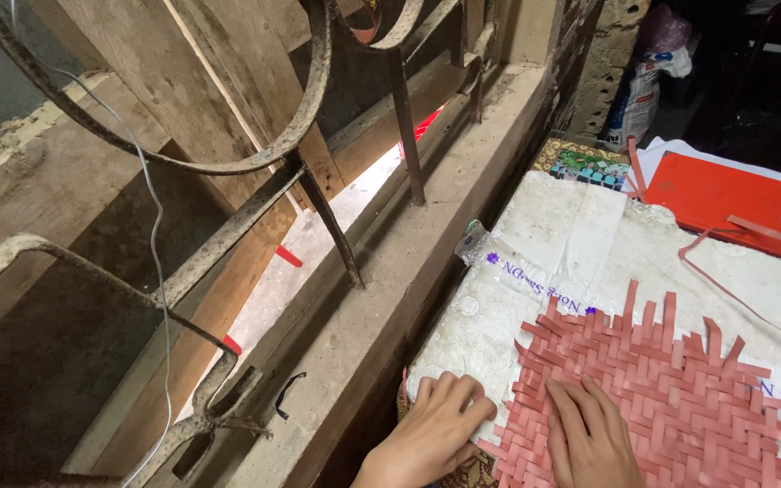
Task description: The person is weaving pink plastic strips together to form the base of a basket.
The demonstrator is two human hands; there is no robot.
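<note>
Woven red mat (671, 398) lies at 3 o'clock from left hand (436, 434). Right hand (589, 438) nearer, flat on it, fingers spread; left flat, holding nothing

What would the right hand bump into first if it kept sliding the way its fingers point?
The right hand lies flat on the red woven strip mat, fingers pointing up its left part. It would likely cross more weave, then reach the loose strip ends at the far edge.
</note>
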